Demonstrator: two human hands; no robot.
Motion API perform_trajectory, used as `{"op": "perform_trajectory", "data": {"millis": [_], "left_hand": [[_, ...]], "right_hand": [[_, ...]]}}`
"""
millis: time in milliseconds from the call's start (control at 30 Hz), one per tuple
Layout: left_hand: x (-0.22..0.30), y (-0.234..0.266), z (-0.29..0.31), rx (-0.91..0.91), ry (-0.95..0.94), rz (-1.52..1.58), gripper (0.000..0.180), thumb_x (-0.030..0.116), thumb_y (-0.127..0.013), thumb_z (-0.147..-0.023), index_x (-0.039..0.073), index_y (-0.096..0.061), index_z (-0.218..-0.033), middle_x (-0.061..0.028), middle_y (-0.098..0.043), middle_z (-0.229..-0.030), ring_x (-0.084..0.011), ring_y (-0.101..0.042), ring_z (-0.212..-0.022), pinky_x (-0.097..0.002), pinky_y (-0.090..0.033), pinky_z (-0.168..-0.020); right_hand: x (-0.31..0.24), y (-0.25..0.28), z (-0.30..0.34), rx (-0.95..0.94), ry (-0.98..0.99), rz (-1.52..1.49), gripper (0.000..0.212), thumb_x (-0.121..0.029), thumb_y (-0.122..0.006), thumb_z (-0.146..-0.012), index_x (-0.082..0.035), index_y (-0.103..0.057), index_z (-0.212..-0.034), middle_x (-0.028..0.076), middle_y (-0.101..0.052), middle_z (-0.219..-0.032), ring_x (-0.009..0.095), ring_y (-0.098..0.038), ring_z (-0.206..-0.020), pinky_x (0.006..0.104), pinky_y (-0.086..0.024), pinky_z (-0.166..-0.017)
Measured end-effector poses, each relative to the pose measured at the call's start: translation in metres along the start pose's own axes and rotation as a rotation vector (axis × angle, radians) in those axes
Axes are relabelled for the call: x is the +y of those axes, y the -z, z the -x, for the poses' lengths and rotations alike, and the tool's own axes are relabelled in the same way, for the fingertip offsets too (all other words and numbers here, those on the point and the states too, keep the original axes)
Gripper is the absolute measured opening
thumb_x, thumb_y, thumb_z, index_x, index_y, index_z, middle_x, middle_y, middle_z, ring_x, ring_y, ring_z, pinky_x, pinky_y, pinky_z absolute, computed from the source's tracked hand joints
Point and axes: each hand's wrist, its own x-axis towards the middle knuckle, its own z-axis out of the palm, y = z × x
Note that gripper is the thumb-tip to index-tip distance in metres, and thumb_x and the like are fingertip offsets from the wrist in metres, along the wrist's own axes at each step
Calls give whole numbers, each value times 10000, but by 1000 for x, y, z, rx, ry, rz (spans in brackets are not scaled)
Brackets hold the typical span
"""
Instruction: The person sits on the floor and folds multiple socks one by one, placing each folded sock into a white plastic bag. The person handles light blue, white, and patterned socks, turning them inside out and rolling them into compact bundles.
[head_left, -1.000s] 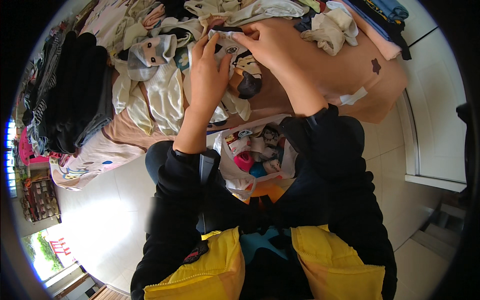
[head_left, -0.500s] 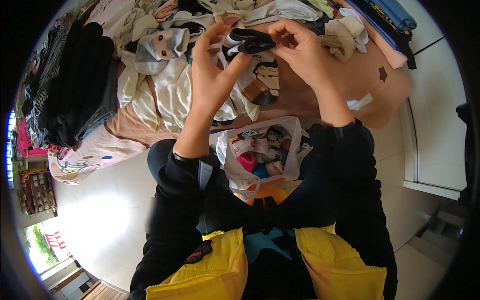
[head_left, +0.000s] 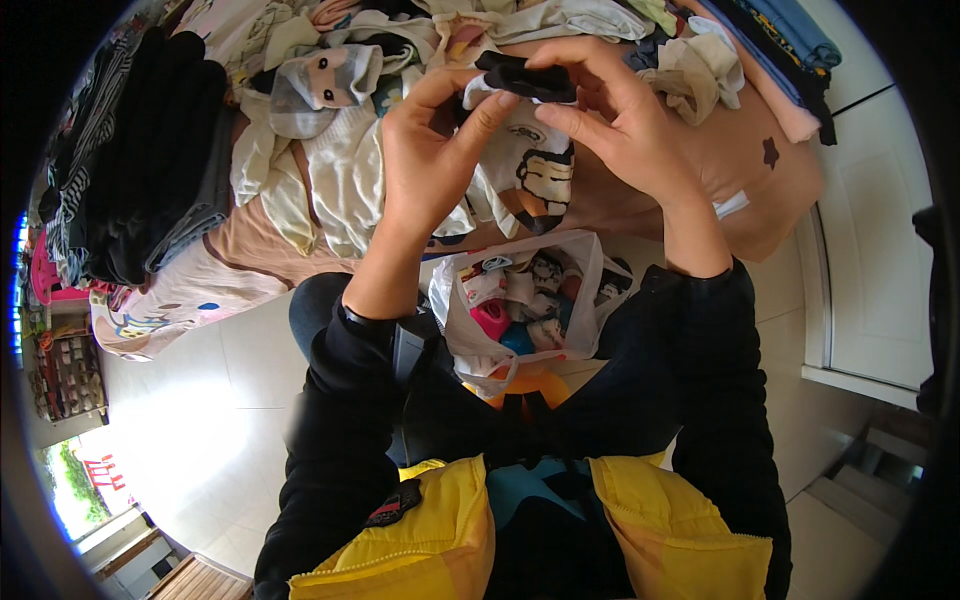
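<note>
**Fisheye view down from your head**

Your left head camera looks steeply down from above and behind your left hand (head_left: pixel 432 150) and right hand (head_left: pixel 622 122), near them, wide enough to take in your yellow garment (head_left: pixel 430 525) behind both.

The folded black-and-white cloth (head_left: pixel 530 80) is partly covered by the thumbs and fingers of the left grip (head_left: pixel 432 142) and the right grip (head_left: pixel 632 118), so its whole shape cannot be told, and some left fingers pass out of sight behind it. Above the grip, the heaped clothes (head_left: pixel 570 18) are cut off by the upper edge; below, the overlapping things in the white bag (head_left: pixel 458 345) largely hide one another, and the yellow jacket (head_left: pixel 410 540) runs off the lower edge. Far left and lower than the grip, the rack's (head_left: pixel 68 372) contents are too small to tell.
</note>
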Motion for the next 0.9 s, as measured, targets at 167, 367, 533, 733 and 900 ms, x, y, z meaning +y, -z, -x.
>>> {"op": "perform_trajectory", "data": {"millis": [167,367,533,733,900], "left_hand": [[2,-5,0,-30,-30,46,235,43,-783,-844,-41,-676,-1036,-24,-665,-949,-71,-592,-867,-218,-493,-763],[14,-5,2,-47,81,29,227,134,-770,-875,-41,-684,-991,-9,-666,-898,-58,-585,-836,-200,-477,-729],[19,-4,3,60,189,-49,255,200,-747,-902,-44,-689,-950,10,-646,-777,-27,-554,-711,-181,-429,-613],[17,-8,1,120,83,74,171,119,-744,-895,-8,-630,-914,0,-663,-802,-27,-555,-672,-174,-418,-579],[19,-9,4,41,37,39,157,57,-750,-878,-2,-606,-899,-22,-670,-817,-43,-599,-735,-182,-470,-652]], "right_hand": [[3,4,2,-28,-103,-136,216,-162,-766,-870,-34,-683,-1023,3,-616,-852,56,-555,-679,210,-447,-585],[3,6,5,-27,-67,-32,213,-86,-781,-841,-24,-672,-1012,-10,-619,-875,56,-561,-718,219,-455,-614],[1,2,5,-17,-78,-40,222,-69,-790,-827,-21,-669,-1007,-14,-612,-870,50,-549,-716,221,-450,-615],[-3,3,6,-36,-211,-195,247,-103,-792,-838,-8,-659,-1023,-10,-595,-821,48,-530,-682,215,-438,-606],[-6,-3,2,18,-94,-29,319,-198,-813,-830,-8,-656,-1033,19,-634,-841,77,-573,-714,236,-469,-635]]}}
